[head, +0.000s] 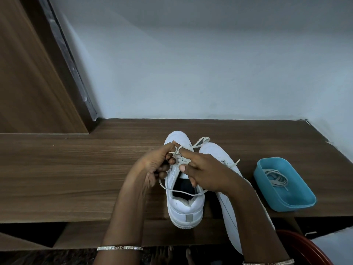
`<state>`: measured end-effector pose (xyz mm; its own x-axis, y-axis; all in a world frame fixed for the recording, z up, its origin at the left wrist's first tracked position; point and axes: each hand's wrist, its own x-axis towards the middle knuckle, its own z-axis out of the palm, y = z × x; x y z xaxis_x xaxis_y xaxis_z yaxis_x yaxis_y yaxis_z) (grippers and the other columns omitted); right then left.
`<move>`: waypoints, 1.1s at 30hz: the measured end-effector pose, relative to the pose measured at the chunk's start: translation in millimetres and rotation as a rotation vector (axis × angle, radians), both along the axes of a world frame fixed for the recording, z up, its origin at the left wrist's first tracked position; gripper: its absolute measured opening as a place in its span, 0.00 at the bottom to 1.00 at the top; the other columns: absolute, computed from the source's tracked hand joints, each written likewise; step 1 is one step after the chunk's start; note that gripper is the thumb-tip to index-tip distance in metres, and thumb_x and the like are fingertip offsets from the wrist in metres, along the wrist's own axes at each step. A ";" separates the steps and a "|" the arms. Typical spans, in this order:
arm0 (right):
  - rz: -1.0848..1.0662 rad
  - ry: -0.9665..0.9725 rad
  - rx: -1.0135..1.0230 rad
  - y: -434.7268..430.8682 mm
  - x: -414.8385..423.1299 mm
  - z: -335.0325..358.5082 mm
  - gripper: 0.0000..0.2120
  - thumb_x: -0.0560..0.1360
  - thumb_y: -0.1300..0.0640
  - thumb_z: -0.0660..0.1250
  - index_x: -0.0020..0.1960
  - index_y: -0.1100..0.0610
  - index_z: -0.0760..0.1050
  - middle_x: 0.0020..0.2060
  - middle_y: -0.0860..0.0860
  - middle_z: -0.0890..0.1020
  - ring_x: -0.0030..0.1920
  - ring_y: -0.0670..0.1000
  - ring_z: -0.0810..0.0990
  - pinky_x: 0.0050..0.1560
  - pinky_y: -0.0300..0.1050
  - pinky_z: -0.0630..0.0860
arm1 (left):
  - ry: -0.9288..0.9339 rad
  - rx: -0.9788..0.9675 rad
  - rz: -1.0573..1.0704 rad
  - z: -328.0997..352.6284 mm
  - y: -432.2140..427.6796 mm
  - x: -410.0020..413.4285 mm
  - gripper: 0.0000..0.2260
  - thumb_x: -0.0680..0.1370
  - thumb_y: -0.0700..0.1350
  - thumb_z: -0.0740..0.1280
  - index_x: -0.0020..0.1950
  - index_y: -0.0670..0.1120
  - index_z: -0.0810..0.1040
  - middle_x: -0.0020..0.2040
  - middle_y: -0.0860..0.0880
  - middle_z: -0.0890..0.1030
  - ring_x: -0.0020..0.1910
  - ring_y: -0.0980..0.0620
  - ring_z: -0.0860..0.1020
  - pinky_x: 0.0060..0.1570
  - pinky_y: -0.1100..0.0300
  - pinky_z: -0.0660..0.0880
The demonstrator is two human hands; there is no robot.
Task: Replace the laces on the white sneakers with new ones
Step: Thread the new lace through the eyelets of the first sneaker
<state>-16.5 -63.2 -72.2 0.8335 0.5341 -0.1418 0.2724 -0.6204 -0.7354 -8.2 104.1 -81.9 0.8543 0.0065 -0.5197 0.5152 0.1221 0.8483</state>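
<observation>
Two white sneakers stand side by side on a wooden shelf (76, 169), toes pointing to 12 o'clock and heels at its near edge. Both hands work over the left sneaker (183, 209); the right sneaker (211, 149) sits just beside it at 3 o'clock, partly under the right forearm.

The left hand (152, 165) comes in from 7 o'clock with its fingers curled tight, pinching the lace (181, 192) above the eyelets. A slack run of that lace drops from this hand and crosses the shoe's dark opening toward 3 o'clock.

The right hand (206, 169) comes in from 5 o'clock. Its index finger (186, 153) is stretched toward 11 o'clock with a loop of lace wound round it near the tip. The thumb seems to nip the lace against the tongue, though the fingers crowd that spot and the grip is hard to read. The other fingers curl down over the shoe.

At 3 o'clock of the pair, apart from them, a blue tray (298, 204) holds a coil of spare laces (276, 178). A bangle (120, 247) circles the left wrist.
</observation>
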 end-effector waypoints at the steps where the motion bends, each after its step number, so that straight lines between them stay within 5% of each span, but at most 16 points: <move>1: -0.003 -0.002 0.013 -0.3 0.1 0.9 0.24 0.83 0.53 0.60 0.76 0.39 0.60 0.30 0.50 0.80 0.29 0.39 0.75 0.33 0.30 0.67 | -0.016 0.031 0.008 -0.6 0.2 0.3 0.20 0.76 0.48 0.66 0.24 0.49 0.68 0.25 0.51 0.71 0.17 0.58 0.55 0.20 0.71 0.51; 6: -0.004 -0.043 0.051 -1.0 2.5 -0.3 0.29 0.83 0.55 0.60 0.77 0.34 0.53 0.27 0.49 0.80 0.28 0.40 0.76 0.35 0.29 0.67 | -0.239 0.084 0.094 -3.9 -0.2 2.8 0.03 0.79 0.38 0.66 0.46 0.42 0.78 0.28 0.45 0.76 0.23 0.53 0.66 0.26 0.66 0.61; 8: -0.011 -0.041 0.049 -2.0 3.2 -1.8 0.29 0.83 0.55 0.60 0.78 0.35 0.53 0.28 0.49 0.80 0.29 0.40 0.77 0.36 0.30 0.68 | -0.331 0.134 0.062 -4.3 2.7 2.5 0.07 0.78 0.37 0.67 0.53 0.46 0.81 0.35 0.39 0.77 0.29 0.50 0.70 0.28 0.63 0.66; 11: -0.015 -0.078 0.042 -3.3 4.2 -2.4 0.24 0.83 0.54 0.60 0.76 0.39 0.61 0.29 0.50 0.81 0.31 0.40 0.79 0.37 0.32 0.68 | -0.421 0.221 0.062 -4.7 5.6 2.8 0.08 0.77 0.37 0.68 0.49 0.46 0.85 0.39 0.35 0.80 0.33 0.50 0.76 0.35 0.61 0.72; 14: -0.056 -0.142 0.063 -2.2 7.4 -6.7 0.21 0.82 0.55 0.62 0.73 0.41 0.68 0.27 0.48 0.81 0.30 0.41 0.79 0.36 0.31 0.68 | -0.396 0.208 0.102 -1.7 6.2 0.5 0.07 0.77 0.35 0.68 0.45 0.40 0.85 0.33 0.46 0.83 0.29 0.56 0.78 0.29 0.67 0.72; 17: -0.118 -0.238 0.051 0.6 9.7 -12.6 0.17 0.80 0.54 0.64 0.69 0.43 0.73 0.26 0.47 0.81 0.32 0.44 0.81 0.42 0.42 0.76 | -0.359 0.195 0.071 1.6 4.9 -1.1 0.08 0.77 0.36 0.67 0.41 0.36 0.83 0.25 0.51 0.79 0.21 0.60 0.72 0.22 0.71 0.65; 21: -0.206 -0.349 0.080 3.2 14.1 -17.7 0.07 0.77 0.47 0.66 0.45 0.48 0.79 0.25 0.52 0.78 0.30 0.52 0.79 0.39 0.50 0.76 | -0.365 0.179 0.016 2.6 2.2 -1.1 0.12 0.79 0.41 0.68 0.37 0.39 0.83 0.27 0.48 0.78 0.23 0.57 0.70 0.24 0.67 0.64; 25: -0.265 -0.128 0.327 0.9 12.3 -8.8 0.11 0.75 0.46 0.69 0.43 0.53 0.82 0.31 0.60 0.79 0.29 0.52 0.74 0.36 0.48 0.74 | -0.393 0.147 -0.013 0.7 8.1 -1.6 0.17 0.77 0.52 0.71 0.39 0.38 0.83 0.33 0.44 0.80 0.28 0.52 0.73 0.29 0.66 0.66; 29: -0.450 0.188 0.698 -10.7 11.7 6.8 0.10 0.76 0.52 0.72 0.37 0.55 0.81 0.33 0.50 0.80 0.31 0.41 0.74 0.37 0.40 0.68 | -0.480 0.193 -0.111 -1.3 13.9 -4.9 0.08 0.74 0.43 0.74 0.50 0.40 0.86 0.38 0.43 0.82 0.29 0.60 0.75 0.26 0.72 0.66; 33: -0.673 0.357 1.110 -33.3 18.6 12.2 0.12 0.74 0.54 0.72 0.35 0.56 0.75 0.27 0.49 0.74 0.33 0.48 0.77 0.43 0.46 0.77 | -0.497 0.184 -0.135 -3.7 18.1 -3.1 0.07 0.73 0.42 0.75 0.49 0.41 0.86 0.44 0.49 0.87 0.45 0.58 0.83 0.44 0.69 0.75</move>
